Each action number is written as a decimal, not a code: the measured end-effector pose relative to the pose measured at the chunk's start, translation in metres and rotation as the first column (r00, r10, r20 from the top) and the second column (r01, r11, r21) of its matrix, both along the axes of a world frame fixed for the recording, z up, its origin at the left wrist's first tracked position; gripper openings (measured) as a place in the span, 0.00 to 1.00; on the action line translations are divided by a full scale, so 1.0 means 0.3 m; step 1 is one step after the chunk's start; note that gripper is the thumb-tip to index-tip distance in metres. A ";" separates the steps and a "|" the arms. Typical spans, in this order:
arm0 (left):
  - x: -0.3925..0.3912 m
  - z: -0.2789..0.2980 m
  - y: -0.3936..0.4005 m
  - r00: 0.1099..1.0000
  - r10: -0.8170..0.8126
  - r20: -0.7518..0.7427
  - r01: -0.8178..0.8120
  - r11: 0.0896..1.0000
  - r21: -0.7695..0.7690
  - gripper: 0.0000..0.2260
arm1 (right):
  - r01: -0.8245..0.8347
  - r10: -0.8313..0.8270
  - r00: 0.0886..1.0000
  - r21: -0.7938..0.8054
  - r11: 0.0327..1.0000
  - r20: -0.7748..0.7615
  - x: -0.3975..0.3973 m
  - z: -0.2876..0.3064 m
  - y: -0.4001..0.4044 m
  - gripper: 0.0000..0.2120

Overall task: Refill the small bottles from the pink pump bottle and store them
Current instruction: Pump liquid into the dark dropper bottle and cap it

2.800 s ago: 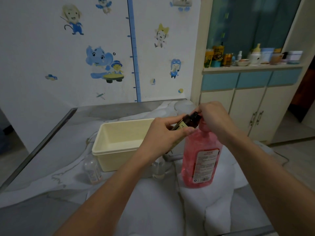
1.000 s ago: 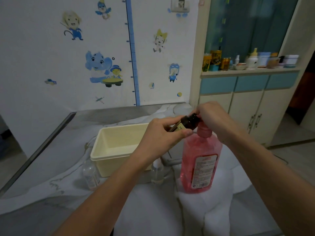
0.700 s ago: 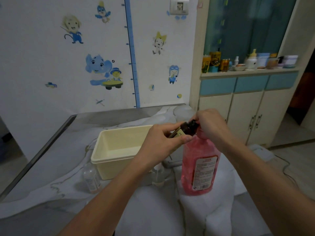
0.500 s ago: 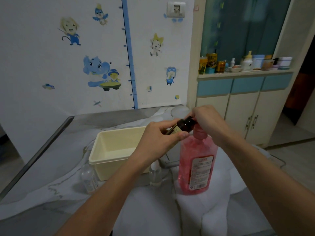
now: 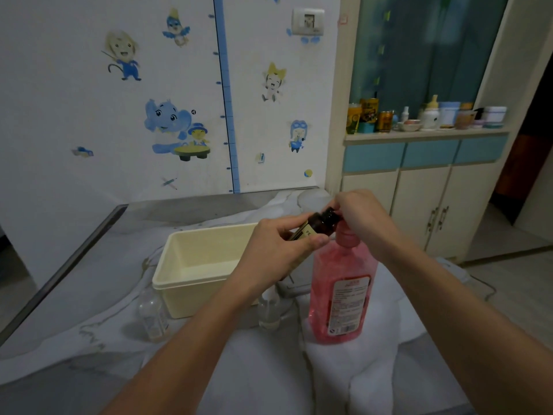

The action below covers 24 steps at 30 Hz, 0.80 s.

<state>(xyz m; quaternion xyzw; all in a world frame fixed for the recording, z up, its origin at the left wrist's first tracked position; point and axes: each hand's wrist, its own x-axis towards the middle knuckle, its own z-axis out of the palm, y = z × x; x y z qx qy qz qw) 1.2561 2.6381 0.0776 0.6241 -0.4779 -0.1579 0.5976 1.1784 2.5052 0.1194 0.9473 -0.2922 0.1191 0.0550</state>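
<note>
Now a small amber bottle (image 5: 320,224) is gripped tilted by the left hand (image 5: 281,250), its mouth at the pump of the pink pump bottle (image 5: 341,289), which is covered by the curled right hand (image 5: 363,218). Probably it is light, smooth, maybe glass; the labelled body is best held.

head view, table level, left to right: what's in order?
Clear bottle → cream tub → second clear bottle → pink pump bottle. The left hand holds the brown bottle above these, at the pump, under the right hand.
</note>
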 end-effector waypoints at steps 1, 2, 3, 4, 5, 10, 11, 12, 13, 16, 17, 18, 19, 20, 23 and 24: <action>-0.001 0.003 0.000 1.000 0.001 -0.007 -0.001 1.000 -0.005 0.15 | -0.022 0.021 0.999 0.017 1.000 0.049 -0.003 0.006 -0.004 0.14; 0.000 0.007 -0.001 1.000 0.002 -0.009 -0.002 1.000 -0.007 0.15 | -0.035 0.032 0.995 0.028 0.999 0.089 -0.007 0.009 -0.005 0.14; 0.000 0.009 -0.001 1.000 0.001 -0.009 -0.001 1.000 -0.004 0.15 | -0.031 0.027 0.994 0.036 0.999 0.105 -0.010 0.013 -0.001 0.13; 0.001 0.010 0.000 1.000 0.000 -0.010 0.000 1.000 -0.003 0.15 | -0.023 0.018 0.994 0.039 0.999 0.105 -0.013 0.011 0.002 0.13; 0.002 0.009 0.000 1.000 0.000 -0.010 0.000 1.000 -0.004 0.15 | -0.016 0.012 0.995 0.035 0.999 0.098 -0.009 0.011 0.005 0.13; 0.003 -0.015 -0.003 0.999 -0.020 -0.032 0.020 1.000 0.003 0.16 | 0.020 -0.021 1.000 -0.040 0.999 -0.019 0.004 -0.008 0.016 0.13; 0.002 -0.019 -0.001 0.999 -0.023 -0.031 0.023 1.000 0.004 0.16 | 0.021 -0.022 0.999 -0.033 0.999 -0.027 0.007 -0.015 0.014 0.14; 0.001 -0.020 0.000 0.999 -0.024 -0.026 0.024 1.000 0.005 0.16 | 0.022 -0.023 0.999 -0.031 0.999 -0.031 0.007 -0.019 0.015 0.14; 0.002 -0.020 0.000 0.999 -0.024 -0.021 0.024 1.000 0.005 0.16 | 0.026 -0.027 0.999 -0.026 0.999 -0.030 0.008 -0.022 0.014 0.14; -0.002 -0.014 0.004 0.999 -0.025 -0.032 0.025 1.000 0.002 0.15 | 0.036 -0.037 0.998 -0.015 0.999 -0.059 0.008 -0.010 0.015 0.13; -0.003 -0.010 0.004 0.999 -0.017 -0.037 0.017 1.000 0.004 0.14 | 0.039 -0.039 0.997 -0.015 0.999 -0.065 0.003 0.001 0.020 0.13; -0.003 -0.006 0.003 0.999 -0.007 -0.040 0.007 1.000 0.006 0.14 | 0.036 -0.037 0.998 -0.009 0.999 -0.046 -0.002 0.010 0.023 0.12; -0.003 -0.003 0.002 0.999 0.000 -0.045 0.000 1.000 0.007 0.14 | 0.028 -0.028 1.000 0.004 1.000 -0.009 -0.006 0.016 0.023 0.12; -0.002 -0.001 0.000 0.999 0.004 -0.053 -0.003 1.000 0.005 0.15 | 0.018 -0.019 1.000 0.017 1.000 0.024 -0.012 0.023 0.025 0.12; 0.004 -0.004 -0.002 0.998 0.008 -0.060 -0.008 1.000 0.006 0.16 | 0.016 -0.016 0.998 0.001 1.000 0.055 -0.013 0.023 0.025 0.16; 0.005 -0.011 -0.002 0.998 0.010 -0.056 -0.009 1.000 0.009 0.16 | 0.016 -0.016 0.999 -0.008 1.000 0.044 -0.006 0.015 0.026 0.18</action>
